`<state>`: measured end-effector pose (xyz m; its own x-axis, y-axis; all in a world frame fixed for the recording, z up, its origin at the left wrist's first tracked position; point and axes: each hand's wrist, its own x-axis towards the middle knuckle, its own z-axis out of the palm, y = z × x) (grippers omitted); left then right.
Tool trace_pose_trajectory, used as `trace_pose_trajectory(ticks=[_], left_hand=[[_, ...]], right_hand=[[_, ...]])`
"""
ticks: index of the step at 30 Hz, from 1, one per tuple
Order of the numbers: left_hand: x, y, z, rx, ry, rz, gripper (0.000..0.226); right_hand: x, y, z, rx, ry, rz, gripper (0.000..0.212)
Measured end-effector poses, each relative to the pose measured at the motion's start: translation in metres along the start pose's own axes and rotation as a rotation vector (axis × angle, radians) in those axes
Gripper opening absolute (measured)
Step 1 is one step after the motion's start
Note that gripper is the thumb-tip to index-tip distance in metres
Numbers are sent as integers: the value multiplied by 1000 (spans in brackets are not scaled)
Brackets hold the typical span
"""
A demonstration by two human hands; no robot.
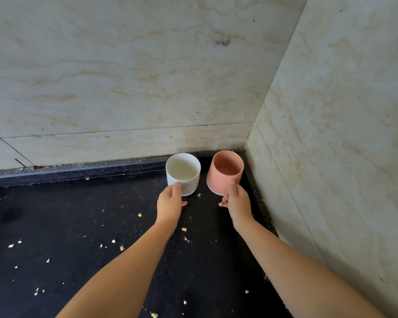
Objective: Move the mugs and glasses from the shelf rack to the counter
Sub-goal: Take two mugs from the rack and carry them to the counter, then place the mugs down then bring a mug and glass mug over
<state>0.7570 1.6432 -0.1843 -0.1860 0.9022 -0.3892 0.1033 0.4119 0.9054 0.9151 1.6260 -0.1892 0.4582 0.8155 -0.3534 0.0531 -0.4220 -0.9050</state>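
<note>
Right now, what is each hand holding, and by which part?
Left hand holds the white mug, right hand the pink mug; each grip sits at the near side, handles hidden.

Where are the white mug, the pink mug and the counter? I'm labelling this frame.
white mug point(190, 183): head view, on its outer side wall.
pink mug point(218, 180): head view, on its outer side wall.
counter point(78, 226): head view, on a bare dark patch left of the arms.

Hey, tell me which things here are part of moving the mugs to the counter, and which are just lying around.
Part of the job:
white mug, gripped by the left hand
pink mug, tilted, gripped by the right hand
black counter

Just lying about:
pale crumbs scattered on the counter
marble walls
</note>
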Motion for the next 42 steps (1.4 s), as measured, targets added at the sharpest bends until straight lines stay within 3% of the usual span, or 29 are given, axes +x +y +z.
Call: trace_pose_trajectory(ticks=[9,14,17,20,26,31,37,42], left_hand=[[0,7,-15,304,-86,12,32],[-16,27,-45,444,-73,32,37],[-34,42,-74,597,-42,134,34],[-58,60,-112,747,52,277,32],[-102,75,-203,948,250,424,32],[-155,48,-288,1045,442,325,33],[-244,-2,-383,1085,602,114,31],[-354,-61,-461,1036,731,-33,31]], right_hand=[[4,-4,-6,-151,-58,6,40],[2,-18,-13,-393,171,57,49],[-24,-59,-16,-476,235,-24,36],[-56,-105,-3,-588,234,-254,31],[-132,-145,70,-905,-33,-831,32],[-210,-148,134,-1130,-300,-1125,34],[-333,-134,195,-1388,-605,-1106,44],[-470,-100,228,-1385,-754,-1280,46]])
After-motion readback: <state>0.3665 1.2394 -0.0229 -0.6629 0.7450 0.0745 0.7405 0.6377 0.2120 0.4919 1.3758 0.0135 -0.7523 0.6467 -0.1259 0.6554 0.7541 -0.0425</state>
